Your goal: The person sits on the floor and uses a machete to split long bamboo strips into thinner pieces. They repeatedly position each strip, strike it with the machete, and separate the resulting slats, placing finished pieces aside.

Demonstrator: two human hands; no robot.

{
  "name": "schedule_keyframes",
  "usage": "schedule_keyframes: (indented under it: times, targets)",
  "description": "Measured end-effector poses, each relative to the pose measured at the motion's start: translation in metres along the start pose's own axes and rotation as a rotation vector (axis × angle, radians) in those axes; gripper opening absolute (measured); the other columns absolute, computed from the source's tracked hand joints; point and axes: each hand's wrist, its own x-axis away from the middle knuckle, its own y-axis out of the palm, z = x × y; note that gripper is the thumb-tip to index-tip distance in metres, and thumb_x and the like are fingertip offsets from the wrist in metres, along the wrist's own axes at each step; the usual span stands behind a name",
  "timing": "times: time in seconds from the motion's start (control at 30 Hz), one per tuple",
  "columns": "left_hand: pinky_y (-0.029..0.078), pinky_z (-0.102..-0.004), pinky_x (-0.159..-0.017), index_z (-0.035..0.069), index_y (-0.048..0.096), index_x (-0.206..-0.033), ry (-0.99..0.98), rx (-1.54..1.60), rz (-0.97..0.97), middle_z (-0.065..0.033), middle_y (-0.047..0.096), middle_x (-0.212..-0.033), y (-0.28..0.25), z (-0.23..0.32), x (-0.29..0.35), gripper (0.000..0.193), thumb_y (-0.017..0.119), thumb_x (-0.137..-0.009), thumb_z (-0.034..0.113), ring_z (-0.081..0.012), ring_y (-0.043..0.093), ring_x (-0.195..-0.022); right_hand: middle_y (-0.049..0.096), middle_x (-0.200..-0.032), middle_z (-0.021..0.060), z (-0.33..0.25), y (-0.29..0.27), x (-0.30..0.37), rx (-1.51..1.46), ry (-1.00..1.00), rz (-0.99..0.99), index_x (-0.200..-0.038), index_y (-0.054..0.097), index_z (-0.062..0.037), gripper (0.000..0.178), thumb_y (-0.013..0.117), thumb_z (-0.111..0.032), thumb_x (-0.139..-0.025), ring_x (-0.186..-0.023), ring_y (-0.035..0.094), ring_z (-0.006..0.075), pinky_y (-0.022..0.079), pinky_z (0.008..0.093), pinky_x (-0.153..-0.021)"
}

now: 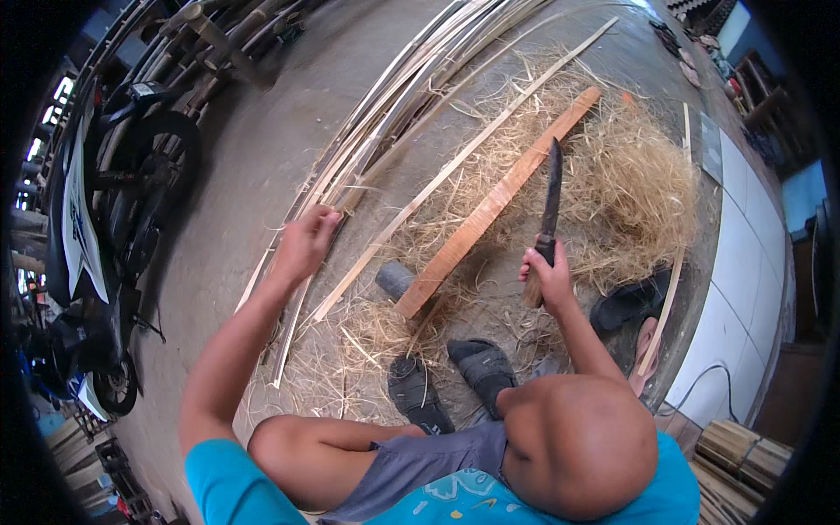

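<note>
In my right hand is a knife with a long dark blade, gripped by its handle and pointing away from me. Over the near part of a bundle of long, pale bamboo strips is my left hand, its fingers curled together. Whether a strip is pinched in them I cannot make out. Between the hands a reddish wooden board lies slantwise, its near end beside a grey cylinder. A single pale strip runs along the board's left side.
Curly shavings are heaped right of the board and scattered near my sandalled feet. A loose black sandal lies at the right, before white tiles. A motorcycle stands at the left. Bundled strips lie at lower right.
</note>
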Motion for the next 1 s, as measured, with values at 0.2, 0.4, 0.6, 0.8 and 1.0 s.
schedule_keyframes:
  times: [0.2, 0.4, 0.6, 0.8, 1.0]
  targets:
    - [0.053, -0.0363, -0.061, 0.003, 0.068, -0.108, -0.191, 0.178, -0.788, -0.0080, 0.067, -0.081, 0.112, -0.024, 0.007, 0.039, 0.056, -0.100, 0.039, -0.0195, 0.065, -0.068, 0.060, -0.086, 0.0064, 0.010, 0.037, 0.044, -0.078, 0.440, -0.407, -0.135, 0.038, -0.0093, 0.043, 0.058, -0.016, -0.098, -0.067, 0.062, 0.0152, 0.054, 0.0327, -0.058]
    - [0.052, -0.0499, -0.083, 0.004, 0.070, -0.099, 0.148, -0.326, -0.461, -0.0205, 0.069, -0.097, 0.201, 0.041, -0.048, 0.035, 0.057, -0.092, 0.036, -0.0412, 0.066, -0.094, 0.062, -0.089, 0.0095, 0.065, 0.032, 0.081, -0.143, 0.745, -0.325, -0.145, 0.028, -0.0134, 0.059, 0.060, -0.014, -0.096, -0.072, 0.065, 0.0180, 0.057, 0.0347, -0.061]
    - [0.047, -0.0474, -0.093, -0.001, 0.062, -0.107, 0.216, -0.215, 0.026, -0.0186, 0.065, -0.108, 0.317, 0.099, -0.077, 0.038, 0.068, -0.086, 0.030, -0.0358, 0.062, -0.102, 0.064, -0.101, 0.0119, 0.073, 0.045, 0.086, 0.009, 0.609, -0.372, -0.140, 0.037, -0.0018, 0.052, 0.062, -0.011, -0.096, -0.077, 0.065, 0.0188, 0.057, 0.0332, -0.066]
    - [0.044, -0.0480, -0.101, -0.006, 0.057, -0.117, -0.148, 0.044, -0.088, -0.0222, 0.061, -0.115, 0.319, 0.121, -0.098, 0.045, 0.069, -0.082, 0.019, -0.0392, 0.058, -0.114, 0.064, -0.102, 0.0118, 0.050, 0.035, 0.084, 0.100, 0.403, -0.396, -0.139, 0.038, 0.0004, 0.049, 0.060, -0.011, -0.097, -0.076, 0.064, 0.0182, 0.055, 0.0320, -0.067]
    - [0.051, -0.0458, -0.093, -0.006, 0.061, -0.111, -0.154, 0.296, -0.110, -0.0231, 0.066, -0.105, 0.311, 0.099, -0.123, 0.041, 0.067, -0.088, 0.029, -0.0398, 0.064, -0.102, 0.064, -0.094, 0.0113, 0.032, 0.037, 0.023, 0.307, 0.497, -0.348, -0.145, 0.030, 0.0034, 0.056, 0.056, -0.015, -0.099, -0.068, 0.061, 0.0158, 0.053, 0.0319, -0.057]
